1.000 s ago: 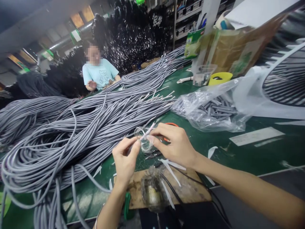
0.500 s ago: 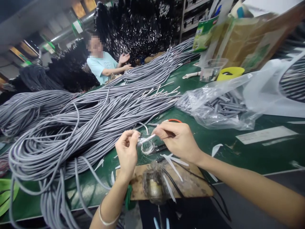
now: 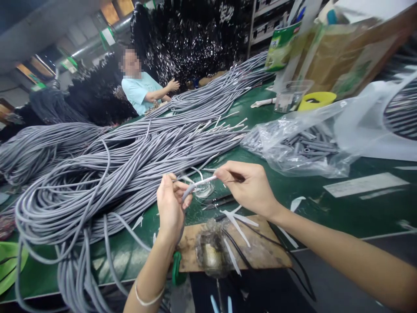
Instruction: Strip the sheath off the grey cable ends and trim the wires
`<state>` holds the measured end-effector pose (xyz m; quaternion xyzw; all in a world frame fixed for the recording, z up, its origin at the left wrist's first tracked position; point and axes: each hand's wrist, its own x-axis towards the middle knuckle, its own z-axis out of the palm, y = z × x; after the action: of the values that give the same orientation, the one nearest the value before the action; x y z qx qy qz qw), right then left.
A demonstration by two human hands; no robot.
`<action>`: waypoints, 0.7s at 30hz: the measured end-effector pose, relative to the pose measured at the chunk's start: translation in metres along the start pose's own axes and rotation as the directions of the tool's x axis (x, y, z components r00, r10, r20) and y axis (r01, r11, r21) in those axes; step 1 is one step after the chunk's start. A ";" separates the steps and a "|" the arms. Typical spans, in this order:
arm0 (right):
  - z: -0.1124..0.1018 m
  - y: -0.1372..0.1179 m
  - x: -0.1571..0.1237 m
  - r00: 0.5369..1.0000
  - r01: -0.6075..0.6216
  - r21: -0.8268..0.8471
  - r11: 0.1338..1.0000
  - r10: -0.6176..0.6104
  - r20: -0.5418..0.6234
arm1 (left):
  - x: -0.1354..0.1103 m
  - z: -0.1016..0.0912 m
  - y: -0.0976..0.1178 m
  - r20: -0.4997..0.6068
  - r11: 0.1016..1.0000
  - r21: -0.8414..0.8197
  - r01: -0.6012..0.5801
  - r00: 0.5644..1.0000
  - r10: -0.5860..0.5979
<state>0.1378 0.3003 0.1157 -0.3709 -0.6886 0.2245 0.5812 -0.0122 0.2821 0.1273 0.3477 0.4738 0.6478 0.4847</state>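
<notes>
A grey cable (image 3: 188, 193) with a stripped white end (image 3: 204, 181) stretches between my two hands. The grey sheath is held by my left hand (image 3: 170, 206), its thumb raised and fingers curled beneath the cable. At the tip, my right hand (image 3: 250, 187) pinches the white end between thumb and forefinger. Just below them on the green table lie a tangle of fine clear threads (image 3: 204, 190) and a dark pair of cutters (image 3: 219, 201). A large bundle of similar grey cables (image 3: 130, 163) spreads out to the left and behind.
A wooden board (image 3: 260, 248) at the front edge bears a tape-wrapped cylindrical device (image 3: 211, 256), and a green clamp (image 3: 176, 267) grips its left side. To the right lie a clear bag (image 3: 286, 150) of grey tube pieces and a yellow container (image 3: 321, 101). A person (image 3: 138, 89) stands across the table.
My left hand has turned and its fingers have loosened, showing more of the grey sheath. My right hand still pinches the white end. Across the table, the person's hands have shifted.
</notes>
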 end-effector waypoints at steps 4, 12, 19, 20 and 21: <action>-0.006 0.002 0.003 0.998 -0.025 -0.008 1.000 0.025 -0.051 | 0.001 -0.006 0.003 0.236 0.979 0.124 0.160 0.954 -0.186; -0.009 0.003 0.005 1.000 -0.019 0.044 0.999 0.019 0.018 | 0.002 -0.007 -0.002 0.321 0.970 0.129 0.205 0.917 -0.237; -0.008 0.003 0.005 0.981 0.156 0.041 0.987 -0.160 0.106 | -0.005 -0.006 -0.004 0.238 0.986 0.164 0.012 0.970 -0.051; -0.008 0.002 0.004 0.976 0.194 0.035 0.980 -0.196 0.096 | -0.006 -0.005 -0.004 0.212 0.985 0.172 -0.014 0.977 -0.023; -0.008 0.002 0.003 0.968 0.232 0.034 0.972 -0.234 0.084 | -0.007 -0.004 -0.003 0.186 0.984 0.174 -0.034 0.983 0.001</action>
<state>0.1456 0.3032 0.1182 -0.2702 -0.7496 0.1788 0.5772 -0.0127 0.2747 0.1229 0.4522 0.4791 0.5725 0.4881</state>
